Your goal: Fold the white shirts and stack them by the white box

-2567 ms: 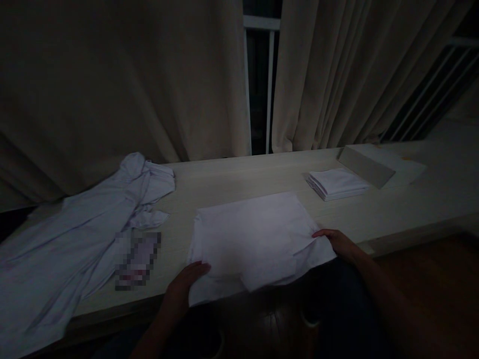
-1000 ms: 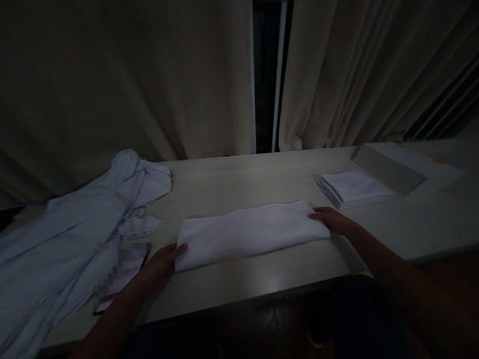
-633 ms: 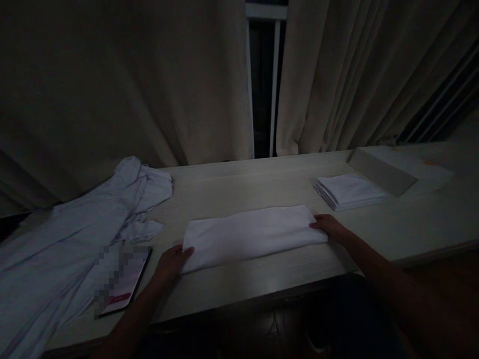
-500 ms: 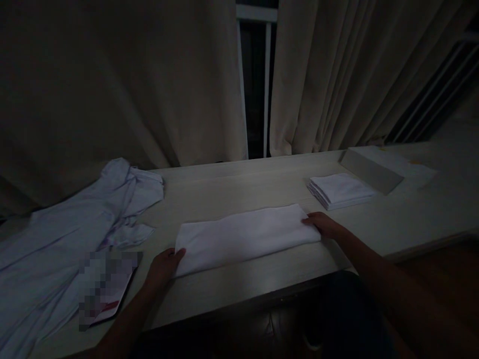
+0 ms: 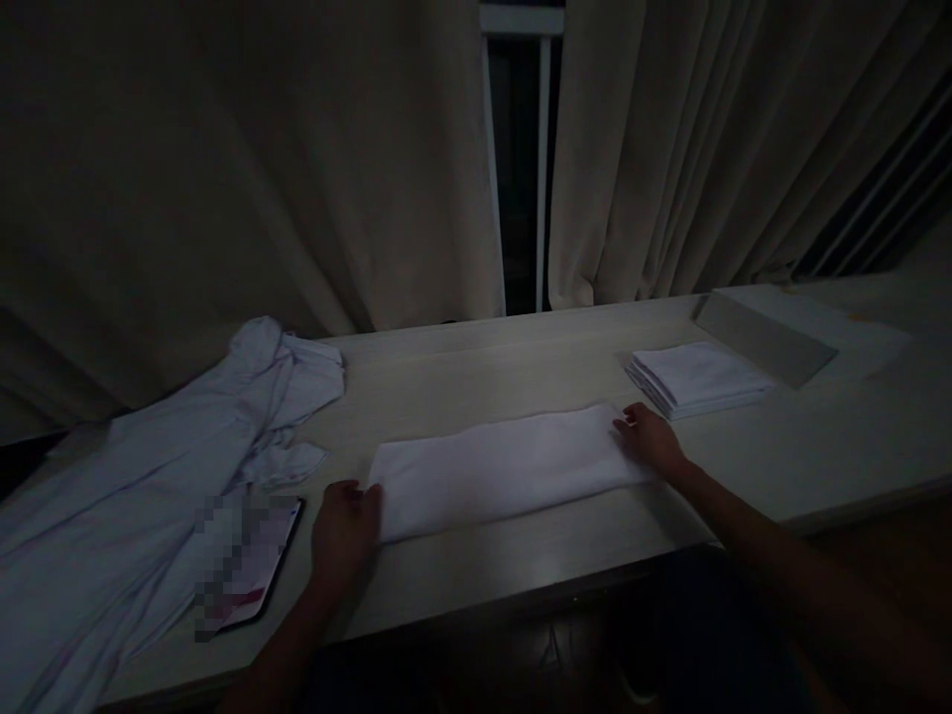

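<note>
Fingers (image 5: 370, 493) of the left hand (image 5: 343, 526) lie flat against one end of the long folded white cloth (image 5: 502, 469) on the pale wooden table (image 5: 521, 555); the right hand (image 5: 650, 436) presses the other end, gripping nothing

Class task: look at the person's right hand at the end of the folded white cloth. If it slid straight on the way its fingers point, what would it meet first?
The right hand points leftward along the folded white cloth, so it would probably run onto that cloth first.
</note>
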Available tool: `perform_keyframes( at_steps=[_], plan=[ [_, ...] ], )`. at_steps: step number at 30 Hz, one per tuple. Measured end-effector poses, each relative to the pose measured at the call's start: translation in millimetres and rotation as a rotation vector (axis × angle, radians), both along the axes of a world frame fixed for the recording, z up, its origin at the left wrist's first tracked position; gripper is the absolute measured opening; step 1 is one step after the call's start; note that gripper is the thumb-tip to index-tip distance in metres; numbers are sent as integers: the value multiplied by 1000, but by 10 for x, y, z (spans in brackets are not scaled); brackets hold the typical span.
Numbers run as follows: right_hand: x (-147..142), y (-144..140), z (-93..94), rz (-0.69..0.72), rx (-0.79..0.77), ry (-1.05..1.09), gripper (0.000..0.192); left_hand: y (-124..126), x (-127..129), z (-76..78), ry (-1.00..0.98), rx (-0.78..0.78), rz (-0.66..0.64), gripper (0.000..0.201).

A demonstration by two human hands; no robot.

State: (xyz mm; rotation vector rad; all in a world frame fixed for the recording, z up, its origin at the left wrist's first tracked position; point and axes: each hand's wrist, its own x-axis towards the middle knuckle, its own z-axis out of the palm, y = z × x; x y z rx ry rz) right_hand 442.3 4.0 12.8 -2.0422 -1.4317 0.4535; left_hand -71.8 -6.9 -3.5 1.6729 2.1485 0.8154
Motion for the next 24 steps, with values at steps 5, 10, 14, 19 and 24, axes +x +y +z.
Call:
perform_keyframes(
  at_steps=[5,10,14,19,24],
  plan=[
    [-1111,-321,71,442,268,-403,51,-256,919,154,460,279,-566,46],
    [-1830,-490,-251,660,192,-500,55,-281,1384,-39,649,135,-647,55],
    [-1678,-447,-395,649,160,-522,60,-280,1305,-233,673,98,-631,60],
    [-1518,-350,-371,654,131,-540,60,-222,1310,-251,619,46,-599,63],
    [-1569,-246,-346,668,91,-544,61,40,1140,-230,606,-3,-448,70]
  ],
)
